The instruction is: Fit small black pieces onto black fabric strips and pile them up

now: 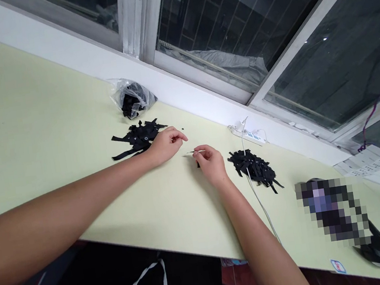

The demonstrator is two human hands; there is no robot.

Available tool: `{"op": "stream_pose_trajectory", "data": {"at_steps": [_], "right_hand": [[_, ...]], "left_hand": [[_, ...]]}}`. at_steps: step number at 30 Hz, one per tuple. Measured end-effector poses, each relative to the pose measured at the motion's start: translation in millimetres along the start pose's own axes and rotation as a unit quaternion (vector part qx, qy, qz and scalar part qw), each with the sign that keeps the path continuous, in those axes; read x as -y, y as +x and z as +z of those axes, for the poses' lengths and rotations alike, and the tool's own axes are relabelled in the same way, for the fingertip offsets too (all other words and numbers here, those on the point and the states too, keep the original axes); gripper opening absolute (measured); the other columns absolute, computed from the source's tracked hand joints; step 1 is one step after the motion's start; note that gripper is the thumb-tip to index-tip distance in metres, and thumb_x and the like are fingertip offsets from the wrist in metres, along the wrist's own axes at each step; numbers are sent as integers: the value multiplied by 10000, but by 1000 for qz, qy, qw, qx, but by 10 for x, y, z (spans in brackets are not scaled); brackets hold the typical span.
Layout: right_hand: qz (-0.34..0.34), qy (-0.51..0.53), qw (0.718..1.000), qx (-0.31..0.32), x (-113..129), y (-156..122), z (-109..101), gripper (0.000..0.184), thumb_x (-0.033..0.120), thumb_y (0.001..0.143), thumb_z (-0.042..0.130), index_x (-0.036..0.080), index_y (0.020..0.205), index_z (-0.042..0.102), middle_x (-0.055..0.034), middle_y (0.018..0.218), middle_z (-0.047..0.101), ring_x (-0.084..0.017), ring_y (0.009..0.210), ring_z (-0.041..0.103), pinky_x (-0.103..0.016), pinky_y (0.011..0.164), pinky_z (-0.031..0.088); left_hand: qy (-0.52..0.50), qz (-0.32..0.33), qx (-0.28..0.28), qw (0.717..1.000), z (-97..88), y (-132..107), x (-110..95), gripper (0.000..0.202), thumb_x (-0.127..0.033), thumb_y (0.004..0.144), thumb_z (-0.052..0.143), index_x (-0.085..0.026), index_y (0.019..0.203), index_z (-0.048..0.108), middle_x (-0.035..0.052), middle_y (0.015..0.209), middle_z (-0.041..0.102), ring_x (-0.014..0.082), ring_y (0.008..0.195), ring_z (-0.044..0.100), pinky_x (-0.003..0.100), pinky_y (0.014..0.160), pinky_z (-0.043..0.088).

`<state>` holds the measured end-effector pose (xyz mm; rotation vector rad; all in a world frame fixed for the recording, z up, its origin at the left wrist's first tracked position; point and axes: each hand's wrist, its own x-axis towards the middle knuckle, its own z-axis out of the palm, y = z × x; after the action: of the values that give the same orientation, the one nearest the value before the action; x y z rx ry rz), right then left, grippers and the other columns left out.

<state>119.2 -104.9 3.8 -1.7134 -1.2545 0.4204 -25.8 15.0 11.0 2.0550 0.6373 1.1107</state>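
Spans most of view w/ pale tbl (33, 136); backs onto white sill (186, 95) at far edge, slants down to R along nr edge. Offers broad bare room far L, plus bare patch btwn hands & nr edge; less room btwn R hand & R pile. Shows L pile (141, 136) of blk strips just beyond L wrist; R pile (259, 170) of same farther R, crossed by white cable (264, 207). Has clear bag (137, 98) w/ blk pieces beyond L pile, nr sill. Has L hand (165, 145) low over tbl, w/ fingers curled, thumb & index only narrowly apart; can't tell re anything btwn them, nor re contact w/ pile. Has R hand (210, 162) near it, pinching thin blk piece (192, 151) btwn thumb & index, poking out L. Shows power strip (255, 139) nr sill, beyond R pile. Includes tiny blk bit (183, 129) on tbl, just past L fingertips.
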Motion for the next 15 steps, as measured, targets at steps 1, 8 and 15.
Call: {"op": "stream_pose_trajectory", "data": {"at_steps": [1, 8, 15], "right_hand": [[11, 33, 999, -2, -27, 24, -19, 264, 444, 819, 601, 219, 932, 681, -24, 826, 715, -169, 684, 631, -284, 642, 492], [29, 108, 994, -1, -88, 58, -26, 312, 449, 762, 659, 195, 940, 689, -58, 912, 729, -172, 746, 662, -295, 691, 538], [11, 54, 998, -36, -89, 45, -24, 292, 407, 749, 688, 190, 943, 698, -53, 849, 746, -188, 764, 679, -308, 728, 533]], "left_hand": [[7, 4, 3, 1000, 3, -2, 8, 232, -153, 782, 510, -170, 828, 737, 35, 866, 595, 138, 719, 533, 284, 694, 443], [-16, -18, 65, 998, 43, -30, 42, 186, -203, 798, 545, -173, 804, 728, 47, 927, 680, 163, 815, 604, 278, 732, 457], [18, -4, 138, 990, 70, -147, -62, 398, -265, 828, 548, -191, 1201, 668, 41, 883, 721, 170, 774, 627, 259, 690, 437]]}}
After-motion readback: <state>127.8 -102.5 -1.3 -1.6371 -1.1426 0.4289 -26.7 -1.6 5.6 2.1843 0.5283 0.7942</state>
